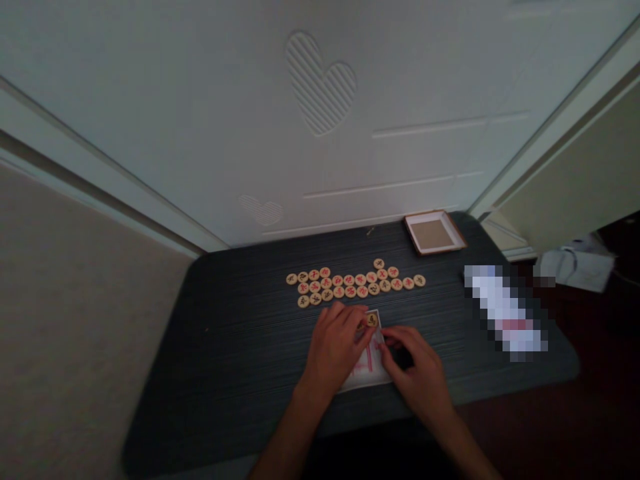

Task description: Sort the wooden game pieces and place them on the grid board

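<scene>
Round wooden Chinese chess pieces (350, 280), marked with red or black characters, lie in close rows on the dark table. Nearer me is a shallow white-edged box (367, 385) with pink-red markings inside. My left hand (337, 343) reaches over it, its fingers closed around a Chinese chess piece (372, 320) at the far end. Part of another piece shows beside those fingertips. At the box's right edge, my right hand (417, 363) has thumb and forefinger pinched on the rim. My left hand covers much of the box's left side.
A brown-rimmed box lid or tray (434, 235) lies at the table's (235, 347) back right. A blurred-out, pixelated object (503, 310) rests on the right side. Behind the table stands a white panel (215, 120) with raised hearts. White items (575, 267) lie beyond the right edge.
</scene>
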`<state>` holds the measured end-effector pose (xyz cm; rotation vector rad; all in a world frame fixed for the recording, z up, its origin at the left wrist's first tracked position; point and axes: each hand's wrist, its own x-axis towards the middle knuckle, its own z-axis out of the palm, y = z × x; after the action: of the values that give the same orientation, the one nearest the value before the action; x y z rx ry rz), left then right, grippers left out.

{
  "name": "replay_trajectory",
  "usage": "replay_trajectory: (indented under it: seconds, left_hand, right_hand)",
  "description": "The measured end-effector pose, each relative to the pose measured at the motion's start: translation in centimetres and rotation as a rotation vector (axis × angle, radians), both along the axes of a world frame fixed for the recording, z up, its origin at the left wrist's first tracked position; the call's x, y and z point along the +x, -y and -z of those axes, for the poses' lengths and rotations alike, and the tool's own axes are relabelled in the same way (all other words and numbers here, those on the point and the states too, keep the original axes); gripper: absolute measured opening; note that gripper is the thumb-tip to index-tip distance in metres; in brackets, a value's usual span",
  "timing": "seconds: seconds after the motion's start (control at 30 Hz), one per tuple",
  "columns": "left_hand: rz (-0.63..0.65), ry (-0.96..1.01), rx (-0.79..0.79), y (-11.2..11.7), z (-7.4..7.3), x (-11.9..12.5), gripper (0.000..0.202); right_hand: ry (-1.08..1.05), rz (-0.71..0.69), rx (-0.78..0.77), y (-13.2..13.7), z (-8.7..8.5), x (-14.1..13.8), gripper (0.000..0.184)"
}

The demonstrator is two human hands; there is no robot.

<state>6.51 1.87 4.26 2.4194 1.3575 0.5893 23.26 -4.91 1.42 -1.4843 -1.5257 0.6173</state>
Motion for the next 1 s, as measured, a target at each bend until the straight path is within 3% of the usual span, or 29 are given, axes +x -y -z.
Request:
replay_trajectory:
  seconds: [0.37,0.5,0.6,0.8,1.0]
  left_hand:
    - [0.002,0.02,0.002,0.2,0.0,0.1,0.006]
    - [-0.005,0.059,0.039,0.9,-0.8,-1.2,0.008]
    - [-0.083,0.148,0.075,1.7,-0.8,-3.0,0.011]
    - [-0.334,0.311,-0.016,3.0,1.1,-6.0,0.019]
    - [-0.356,0.347,-0.087,3.0,2.5,-6.2,0.02]
  right_hand:
    - [0.003,-0.021,-0.031,0.0,0.4,0.1,0.022]
    - [0.003,-0.018,-0.051,0.1,0.3,0.2,0.021]
    - [-0.003,-0.013,-0.071,0.2,0.2,0.3,0.021]
    - [-0.048,-0.011,-0.108,-0.8,-0.2,0.7,0.022]
    - [-0.011,-0.061,-0.105,-3.3,-0.6,0.8,0.026]
